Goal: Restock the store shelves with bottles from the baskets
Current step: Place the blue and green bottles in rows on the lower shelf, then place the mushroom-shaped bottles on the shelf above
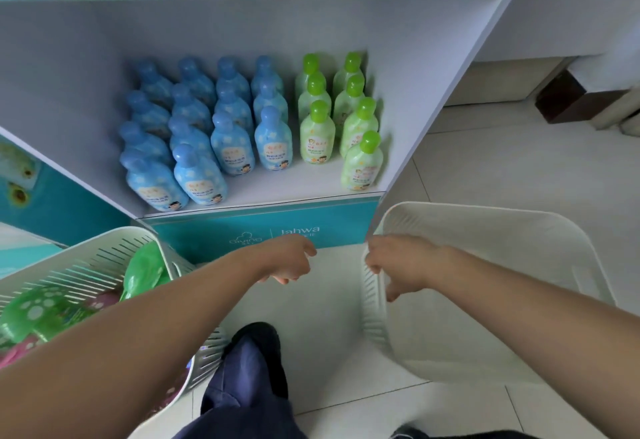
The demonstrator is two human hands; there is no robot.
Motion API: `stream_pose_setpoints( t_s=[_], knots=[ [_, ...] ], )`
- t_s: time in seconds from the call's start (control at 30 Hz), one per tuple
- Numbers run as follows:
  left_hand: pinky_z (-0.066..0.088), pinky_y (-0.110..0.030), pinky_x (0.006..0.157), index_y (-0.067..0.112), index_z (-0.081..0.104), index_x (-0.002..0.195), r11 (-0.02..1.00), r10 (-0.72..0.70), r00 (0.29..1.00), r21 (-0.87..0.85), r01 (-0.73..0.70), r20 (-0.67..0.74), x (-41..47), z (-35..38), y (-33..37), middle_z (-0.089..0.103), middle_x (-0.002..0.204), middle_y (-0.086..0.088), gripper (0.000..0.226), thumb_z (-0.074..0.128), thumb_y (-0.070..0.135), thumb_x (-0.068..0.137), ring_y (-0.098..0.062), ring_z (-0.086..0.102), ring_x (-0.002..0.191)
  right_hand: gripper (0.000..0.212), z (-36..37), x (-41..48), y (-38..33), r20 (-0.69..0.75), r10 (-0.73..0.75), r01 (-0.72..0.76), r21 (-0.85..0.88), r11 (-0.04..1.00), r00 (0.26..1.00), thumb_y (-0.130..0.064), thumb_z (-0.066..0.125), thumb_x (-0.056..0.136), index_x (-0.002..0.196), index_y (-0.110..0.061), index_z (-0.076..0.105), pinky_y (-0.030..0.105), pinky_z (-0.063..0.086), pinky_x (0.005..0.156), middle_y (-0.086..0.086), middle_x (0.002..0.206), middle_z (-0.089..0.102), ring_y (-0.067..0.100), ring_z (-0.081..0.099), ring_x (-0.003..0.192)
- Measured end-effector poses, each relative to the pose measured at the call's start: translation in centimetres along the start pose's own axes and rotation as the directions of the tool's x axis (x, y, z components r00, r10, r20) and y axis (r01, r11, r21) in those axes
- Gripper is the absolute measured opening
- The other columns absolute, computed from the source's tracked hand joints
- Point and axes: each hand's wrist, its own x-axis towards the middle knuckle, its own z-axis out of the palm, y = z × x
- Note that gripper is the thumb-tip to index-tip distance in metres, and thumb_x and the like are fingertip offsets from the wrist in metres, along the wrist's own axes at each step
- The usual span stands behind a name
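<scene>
Shelf base panel (207,230) — "Giving", "Jahwa"

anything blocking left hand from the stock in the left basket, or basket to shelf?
Nothing visible. The left hand hangs just right of the left basket, whose green items lie uncovered at the open top. The shelf front is open, with bare space ahead of the green bottles.

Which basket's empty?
The right basket, its rim gripped by the right hand, shows nothing inside; the left basket holds green and pink items.
</scene>
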Motion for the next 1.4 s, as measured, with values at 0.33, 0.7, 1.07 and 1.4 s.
stream_pose_setpoints(
  t_s=[0.33,0.7,1.07,1.4],
  knots=[
    [0.049,-0.028,0.091,0.020,0.065,0.115,0.997,-0.072,0.893,-0.016,0.073,-0.444,-8.8,-4.3,-7.6,0.067,0.102,0.003,0.028,0.056,0.016,0.089,-0.019,0.063,0.096,0.028,-2.9,-3.4,-1.2,0.120,0.210,-0.195,-0.126,0.973,0.970,0.000,0.046,0.083,0.105,-0.012,0.059,0.026,0.042,0.062,0.005,0.109,0.058,0.023,0.055,0.092],
    [0.055,-0.029,0.086,0.018,0.066,0.101,0.845,-0.132,0.957,-0.534,-0.027,-0.258,-13.4,-1.1,-13.1,0.065,0.091,0.000,0.017,0.064,0.008,0.087,-0.008,0.067,0.075,0.038,-10.3,0.3,-17.1,-0.097,-0.175,0.190,0.179,0.965,0.980,-0.024,0.049,0.094,0.131,-0.025,0.053,0.035,0.046,0.091,0.003,0.131,0.054,0.027,0.052,0.116],
    [0.057,-0.023,0.066,0.009,0.025,0.149,0.633,-0.222,0.962,-0.774,0.018,-0.159,-12.7,1.1,-11.1,0.046,0.141,-0.018,0.068,0.043,-0.018,0.088,-0.023,0.065,0.080,0.057,-9.8,2.5,-15.4,-0.151,-0.188,0.232,0.370,0.900,0.971,-0.007,0.036,0.094,0.139,-0.042,0.039,0.031,0.044,0.088,-0.009,0.153,0.031,0.022,0.040,0.132],
    [0.055,-0.024,0.080,0.007,0.029,0.146,0.623,0.139,0.987,-0.782,-0.023,0.082,-7.1,5.8,-3.8,0.041,0.147,-0.004,0.063,0.038,-0.019,0.089,-0.026,0.057,0.118,0.064,-7.5,3.0,-10.8,0.038,-0.082,0.067,0.298,0.952,0.996,0.003,0.035,0.086,0.145,-0.023,0.037,0.033,0.038,0.107,0.004,0.148,0.041,0.022,0.041,0.134]
  ],
)
